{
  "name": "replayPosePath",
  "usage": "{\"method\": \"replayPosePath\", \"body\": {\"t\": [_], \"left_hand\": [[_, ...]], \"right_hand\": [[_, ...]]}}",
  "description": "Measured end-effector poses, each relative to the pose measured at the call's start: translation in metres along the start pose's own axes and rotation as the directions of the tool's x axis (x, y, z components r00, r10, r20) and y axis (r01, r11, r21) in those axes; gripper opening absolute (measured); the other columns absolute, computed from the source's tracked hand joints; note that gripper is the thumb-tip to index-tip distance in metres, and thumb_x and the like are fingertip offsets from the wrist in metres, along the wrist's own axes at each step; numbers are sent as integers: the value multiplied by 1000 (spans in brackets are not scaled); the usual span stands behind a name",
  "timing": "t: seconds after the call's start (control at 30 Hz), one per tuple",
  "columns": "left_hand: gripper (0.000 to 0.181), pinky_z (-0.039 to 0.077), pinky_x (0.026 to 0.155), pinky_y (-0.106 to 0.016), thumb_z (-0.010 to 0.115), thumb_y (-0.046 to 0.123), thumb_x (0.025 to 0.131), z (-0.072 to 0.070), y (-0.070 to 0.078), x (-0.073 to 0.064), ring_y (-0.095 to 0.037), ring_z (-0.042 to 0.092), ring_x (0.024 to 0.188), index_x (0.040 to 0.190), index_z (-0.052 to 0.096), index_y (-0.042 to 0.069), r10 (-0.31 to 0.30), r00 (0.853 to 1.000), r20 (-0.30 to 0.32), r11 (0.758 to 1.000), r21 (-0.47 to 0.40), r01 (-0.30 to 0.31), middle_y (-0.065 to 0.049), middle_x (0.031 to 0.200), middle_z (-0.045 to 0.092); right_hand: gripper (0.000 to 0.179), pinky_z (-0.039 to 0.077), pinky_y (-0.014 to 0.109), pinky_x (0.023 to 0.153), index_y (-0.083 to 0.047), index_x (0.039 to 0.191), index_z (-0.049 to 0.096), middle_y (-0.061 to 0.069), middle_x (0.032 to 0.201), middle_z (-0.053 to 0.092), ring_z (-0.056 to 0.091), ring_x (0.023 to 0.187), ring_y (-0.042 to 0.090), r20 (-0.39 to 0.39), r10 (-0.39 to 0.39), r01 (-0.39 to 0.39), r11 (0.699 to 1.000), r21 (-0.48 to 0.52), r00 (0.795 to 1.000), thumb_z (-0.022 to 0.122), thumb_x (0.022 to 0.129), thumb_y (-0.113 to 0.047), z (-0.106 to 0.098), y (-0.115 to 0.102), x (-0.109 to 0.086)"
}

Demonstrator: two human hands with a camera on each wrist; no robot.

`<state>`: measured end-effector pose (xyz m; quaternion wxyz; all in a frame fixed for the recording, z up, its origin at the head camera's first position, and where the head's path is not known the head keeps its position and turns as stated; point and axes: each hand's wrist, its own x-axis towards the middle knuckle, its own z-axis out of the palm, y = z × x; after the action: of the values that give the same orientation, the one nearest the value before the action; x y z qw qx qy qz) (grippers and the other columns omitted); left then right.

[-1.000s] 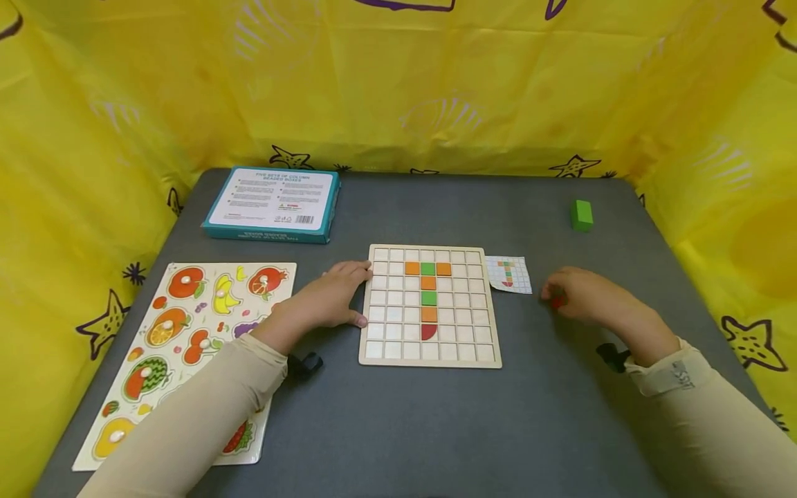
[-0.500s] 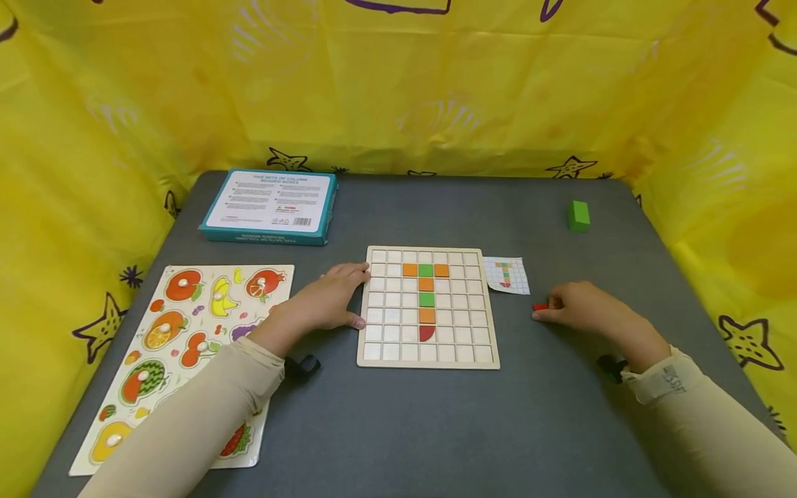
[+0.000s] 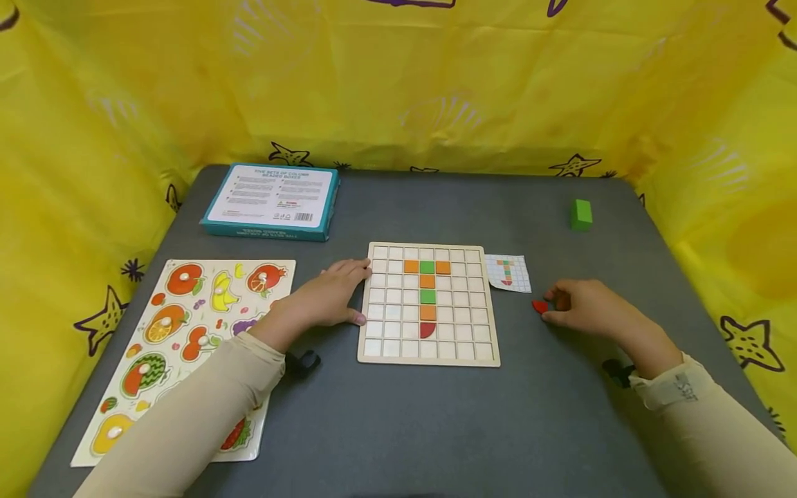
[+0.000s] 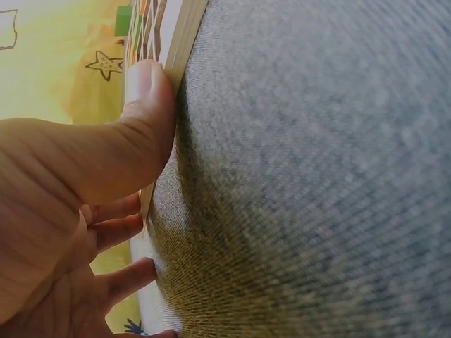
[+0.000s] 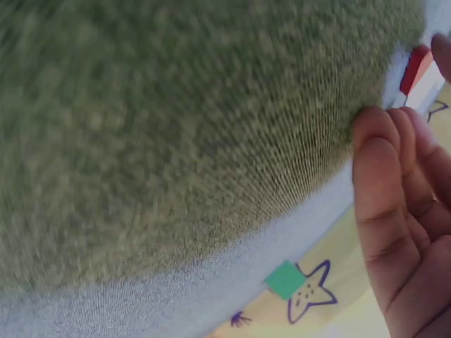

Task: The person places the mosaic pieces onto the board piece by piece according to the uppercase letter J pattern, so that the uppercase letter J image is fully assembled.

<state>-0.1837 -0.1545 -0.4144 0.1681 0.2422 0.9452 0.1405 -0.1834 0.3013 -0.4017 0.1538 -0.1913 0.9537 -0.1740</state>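
In the head view a wooden grid board (image 3: 386, 351) lies mid-table, holding orange and green squares and a red quarter-round tile (image 3: 427, 330) arranged in a T-like shape. My left hand (image 3: 328, 296) holds the board's left edge, its thumb (image 4: 149, 95) against the rim in the left wrist view. Right of the board, my right hand (image 3: 591, 308) has a small red piece (image 3: 539, 306) at the tips of its thumb and forefinger. That red piece (image 5: 414, 70) shows in part past the fingers in the right wrist view.
A paper pattern card (image 3: 508, 272) sits against the board's right edge. Farther back right stands a green block (image 3: 582, 215). A fruit puzzle board (image 3: 208, 304) and a teal-and-white box (image 3: 270, 200) are at left. Yellow cloth (image 3: 398, 83) surrounds the table.
My right hand has shifted slightly, and the red piece has come out from under it to the left and turned. The left hand stays on the board.
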Motion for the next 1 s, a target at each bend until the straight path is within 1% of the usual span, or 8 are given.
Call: {"method": "replayPosePath", "body": {"t": [0.17, 0.33, 0.4, 0.5, 0.67, 0.83, 0.9, 1.0], "left_hand": [[89, 21, 109, -63, 81, 40, 79, 2, 1, 0, -33, 16, 145, 148, 39, 4, -7, 1000, 13, 1000, -6, 8, -9, 159, 23], [90, 21, 108, -64, 81, 39, 78, 0, 1, 0, -34, 17, 145, 149, 38, 4, -4, 1000, 17, 1000, -8, 4, -11, 159, 23], [89, 22, 108, -64, 82, 38, 78, -1, 2, 0, -34, 18, 144, 148, 39, 3, 2, 1000, 6, 1000, -10, -2, -11, 159, 24], [89, 21, 108, -64, 83, 38, 77, -4, 2, 1, -34, 18, 144, 148, 40, 4, -4, 1000, 4, 1000, -12, 4, -11, 159, 25], [89, 24, 109, -62, 83, 39, 76, -8, 4, 2, -33, 19, 144, 147, 42, 5, -8, 1000, 12, 1000, -3, 8, -10, 159, 25], [90, 26, 108, -61, 83, 40, 76, -9, 5, 2, -34, 20, 143, 147, 42, 5, -10, 1000, 22, 1000, -4, 10, -12, 158, 27], [90, 26, 108, -62, 83, 40, 76, -9, 5, 2, -35, 20, 143, 147, 41, 4, -8, 1000, 26, 1000, -1, 8, -13, 158, 27], [90, 26, 107, -62, 82, 41, 77, -9, 5, 2, -35, 19, 143, 148, 41, 4, -11, 1000, 26, 1000, 5, 11, -12, 158, 26]], "right_hand": [[21, 43, 33, 59, -8, 92, 67, -6, 67, 55, 50, 61, 12, -17, -43, 43, 999, -15, 999, 79, 80, -19, 2, -2, 1], [15, 43, 33, 58, -10, 86, 67, -8, 65, 55, 49, 60, 12, -19, -54, 53, 998, -39, 998, 78, 80, -18, 1, -5, 1], [15, 41, 32, 57, -11, 83, 66, -8, 64, 53, 48, 59, 12, -34, -61, 59, 997, -55, 998, 79, 80, -19, 0, -12, 2], [17, 40, 31, 56, -11, 80, 66, -8, 63, 50, 46, 58, 11, -78, -127, 121, 990, -74, 989, 80, 79, -21, 1, -32, 8], [19, 41, 28, 56, -12, 81, 68, -8, 64, 50, 45, 60, 9, -111, -300, 292, 953, -85, 947, 82, 78, -23, 11, -84, 25], [18, 46, 25, 61, -13, 87, 72, -6, 77, 60, 51, 66, 7, -33, -436, 432, 897, -93, 899, 80, 80, -27, 29, -138, 44], [16, 45, 24, 61, -13, 86, 71, -5, 76, 60, 50, 66, 8, -3, -472, 469, 877, -103, 882, 78, 81, -27, 36, -154, 50], [15, 43, 24, 59, -15, 81, 69, -7, 70, 55, 47, 63, 9, 30, -496, 496, 860, -123, 868, 75, 83, -28, 45, -170, 58]]}}
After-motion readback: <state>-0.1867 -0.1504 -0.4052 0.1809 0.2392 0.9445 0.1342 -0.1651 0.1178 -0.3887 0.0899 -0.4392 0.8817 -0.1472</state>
